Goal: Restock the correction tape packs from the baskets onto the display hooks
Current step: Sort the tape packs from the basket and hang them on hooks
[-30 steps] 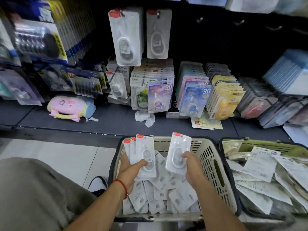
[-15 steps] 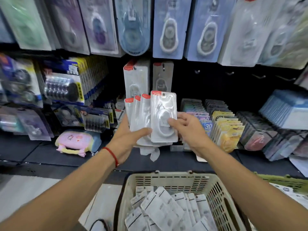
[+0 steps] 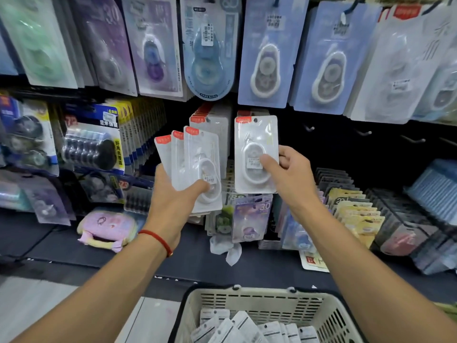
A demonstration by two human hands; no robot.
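Observation:
My left hand (image 3: 170,201) grips a fanned stack of three white correction tape packs (image 3: 197,167) with red top tabs. My right hand (image 3: 289,174) pinches a single white correction tape pack (image 3: 256,144) by its right side, thumb on the front, and holds it upright in front of the display. Its hang hole is level with the same white packs hanging on a hook (image 3: 212,122) just behind and to the left. Below, a beige basket (image 3: 262,303) holds several more packs (image 3: 237,328) lying face down.
Blue and purple tape packs (image 3: 267,53) hang in a row above. Bare hooks (image 3: 363,132) stick out of the dark panel to the right. Boxed rows of coloured packs (image 3: 356,211) stand on the shelf, with a pink pouch (image 3: 106,226) at left.
Both hands rose from the basket to the display. My right hand has drawn one pack away from the stack in my left hand, rightward toward the hooks.

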